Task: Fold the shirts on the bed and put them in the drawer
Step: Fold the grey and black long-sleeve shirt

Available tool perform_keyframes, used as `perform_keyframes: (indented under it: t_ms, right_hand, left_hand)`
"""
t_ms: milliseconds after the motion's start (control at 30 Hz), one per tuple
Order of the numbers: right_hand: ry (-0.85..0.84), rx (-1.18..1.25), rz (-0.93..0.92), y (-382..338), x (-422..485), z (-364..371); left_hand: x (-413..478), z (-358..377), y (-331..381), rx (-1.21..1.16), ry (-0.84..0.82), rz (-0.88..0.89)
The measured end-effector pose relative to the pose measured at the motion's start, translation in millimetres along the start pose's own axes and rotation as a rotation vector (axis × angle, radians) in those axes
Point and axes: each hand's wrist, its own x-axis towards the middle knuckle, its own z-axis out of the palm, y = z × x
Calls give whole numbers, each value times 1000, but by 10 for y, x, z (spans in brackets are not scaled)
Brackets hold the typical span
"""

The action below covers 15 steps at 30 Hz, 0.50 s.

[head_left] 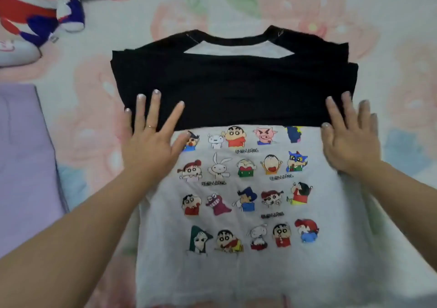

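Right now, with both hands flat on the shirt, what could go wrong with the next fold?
1. The black sleeves folded across the shirt are held down only by the flat left hand and right hand. Once the hands lift, the sleeves may slide apart.
2. The sleeves' right edges lie stepped, not aligned, so the fold may come out crooked.

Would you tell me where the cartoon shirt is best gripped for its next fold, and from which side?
Probably the near hem of the shirt, one corner per hand, coming from the person's side. It lies flat, collar farthest away, black sleeves folded across the chest, so lifting the hem toward the collar halves it. The left hand and right hand rest flat at the sleeve edge.
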Motion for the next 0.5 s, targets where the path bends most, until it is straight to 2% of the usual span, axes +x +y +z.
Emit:
perform_keyframes:
  t_ms: [67, 133, 200, 267, 333, 433, 500]
  right_hand:
    - [85, 36, 33, 41, -304, -69]
    - [142, 132, -131, -354, -729, -65]
    - [98, 177, -364, -812, -1132, 71]
    - [-13, 131, -439, -998, -1370, 198]
    - [-78, 70, -346, -697, -1345, 280]
    - [-125, 34, -35, -23, -1388, 261]
    - [-129, 47, 110, 137, -1489, 183]
  left_hand:
    - [-293, -54, 30, -61, 93, -40]
    - [-678, -76, 444, -103, 153, 26]
    - [-1032, -30, 896, -128, 52, 159]
    - [-1254, 60, 957, -102, -74, 200]
    - [-1293, 154, 573, -83, -151, 101]
    - [-1375, 99, -90, -92, -164, -231]
    - [-1440, -2, -157, -150, -174, -400]
